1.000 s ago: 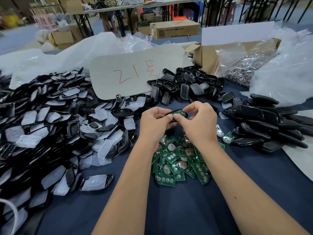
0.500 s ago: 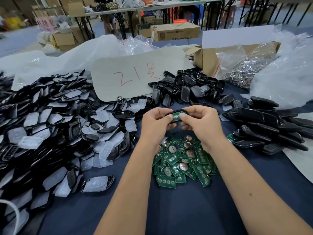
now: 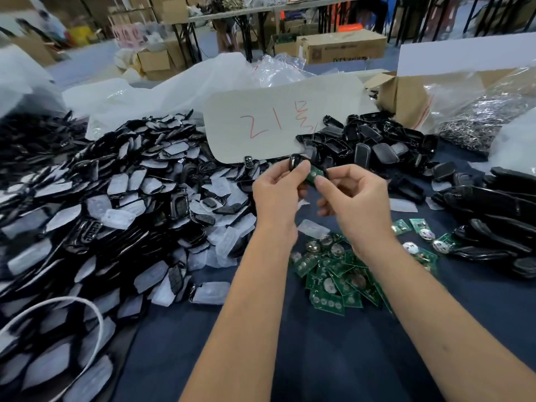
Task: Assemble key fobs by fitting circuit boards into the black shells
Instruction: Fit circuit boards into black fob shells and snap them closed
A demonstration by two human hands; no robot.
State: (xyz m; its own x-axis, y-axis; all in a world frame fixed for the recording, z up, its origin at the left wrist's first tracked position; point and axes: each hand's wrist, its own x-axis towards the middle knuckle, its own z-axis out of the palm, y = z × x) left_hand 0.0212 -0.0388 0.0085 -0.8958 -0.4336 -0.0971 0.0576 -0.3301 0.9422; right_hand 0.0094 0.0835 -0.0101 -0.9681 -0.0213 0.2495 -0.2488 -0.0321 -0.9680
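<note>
Pinching black shell [image 3: 295, 163] in left hand [image 3: 277, 192], right hand [image 3: 352, 195] pinching circuit board [image 3: 314, 174]

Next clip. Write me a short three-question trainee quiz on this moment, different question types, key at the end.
1. True or false: the left hand and right hand both hold one black shell with a green circuit board in it.
2. The loose circuit boards lie: A) under the forearms on the blue cloth; B) inside the cardboard box; C) on the white card.
3. Fill in: the writing on the white card is ___ in colour.
Key: 1 true; 2 A; 3 red.
</note>
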